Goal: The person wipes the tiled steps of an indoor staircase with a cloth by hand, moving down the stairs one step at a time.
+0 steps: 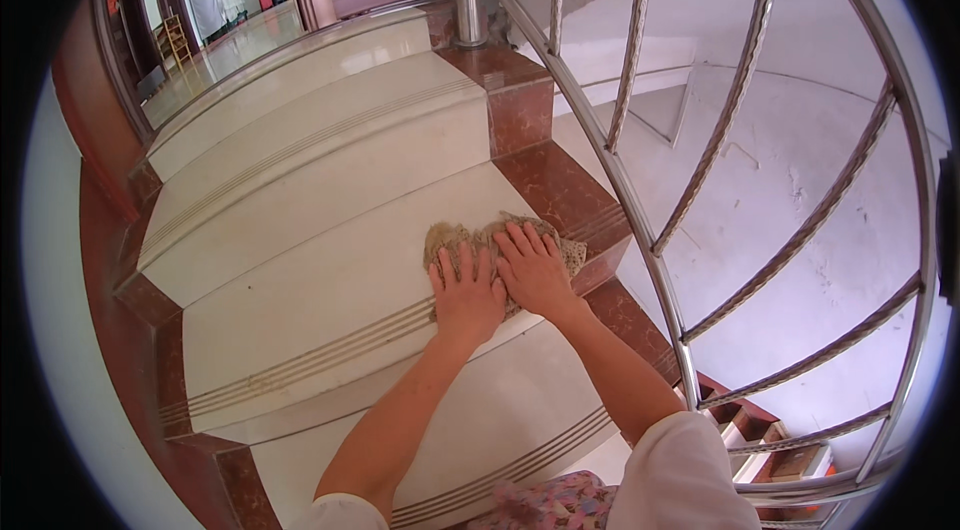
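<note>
Two hands (470, 308) (540, 280), fingers (518, 239) spread flat on cloth (441, 239), step (330, 275) below, railing (634, 198) close R, chair (176, 40) in bkgd

Speckled brown cloth (447, 236), cream steps (320, 260), marbled reddish-brown border (560, 188)

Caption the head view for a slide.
Left hand and right hand flat on a tan cloth, on a cream stair tread beside a metal railing.

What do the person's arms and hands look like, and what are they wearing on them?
The left hand and right hand are bare, with no gloves. The forearms are bare too, with no watch showing. Loose, plain whitish sleeves cover the arms higher up.
</note>
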{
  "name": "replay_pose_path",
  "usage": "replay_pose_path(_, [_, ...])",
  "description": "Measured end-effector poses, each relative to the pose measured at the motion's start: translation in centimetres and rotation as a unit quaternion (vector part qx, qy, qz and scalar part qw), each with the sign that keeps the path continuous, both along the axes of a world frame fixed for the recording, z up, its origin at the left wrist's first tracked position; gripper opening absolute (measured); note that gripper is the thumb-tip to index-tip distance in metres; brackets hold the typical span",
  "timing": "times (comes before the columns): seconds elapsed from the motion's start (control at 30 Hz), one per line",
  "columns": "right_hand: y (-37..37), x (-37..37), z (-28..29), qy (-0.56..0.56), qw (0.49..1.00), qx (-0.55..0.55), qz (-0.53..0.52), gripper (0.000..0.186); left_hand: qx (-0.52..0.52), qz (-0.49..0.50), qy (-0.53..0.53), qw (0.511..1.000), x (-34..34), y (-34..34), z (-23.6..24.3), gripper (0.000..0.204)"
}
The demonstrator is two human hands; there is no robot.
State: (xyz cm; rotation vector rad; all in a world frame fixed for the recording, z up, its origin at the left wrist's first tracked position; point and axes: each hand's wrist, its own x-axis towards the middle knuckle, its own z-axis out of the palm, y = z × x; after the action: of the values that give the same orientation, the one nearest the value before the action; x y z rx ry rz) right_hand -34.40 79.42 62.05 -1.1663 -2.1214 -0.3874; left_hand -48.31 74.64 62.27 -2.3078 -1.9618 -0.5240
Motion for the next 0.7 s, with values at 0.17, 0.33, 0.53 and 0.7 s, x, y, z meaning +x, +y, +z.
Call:
replay_pose_path(0.17, [3.3, 0.9, -0.5, -0.022, 0.999, 0.014, -0.026, 0.036, 0.0, -0.026, -0.015, 1.0, 0.7, 3.3, 0.1, 0.054])
replay_pose_path(0.33, [7.8, 2.3, 0.0, -0.002, 0.998, -0.04, -0.038, 0.038, 0.001, -0.026, -0.031, 0.999, 1.9, 8.0, 0.3, 0.054])
replay_pose_path(0.53, [14.1, 4.3, -0.9, 0.008, 0.993, -0.081, -0.087, 0.04, -0.018, -0.026, -0.045, 0.998, 3.7, 12.5, 0.4, 0.055])
replay_pose_path(0.7, [18.1, 4.8, 0.1, 0.005, 0.988, -0.111, -0.107, 0.043, 0.012, -0.012, -0.041, 0.999, 5.0, 16.1, -0.1, 0.055])
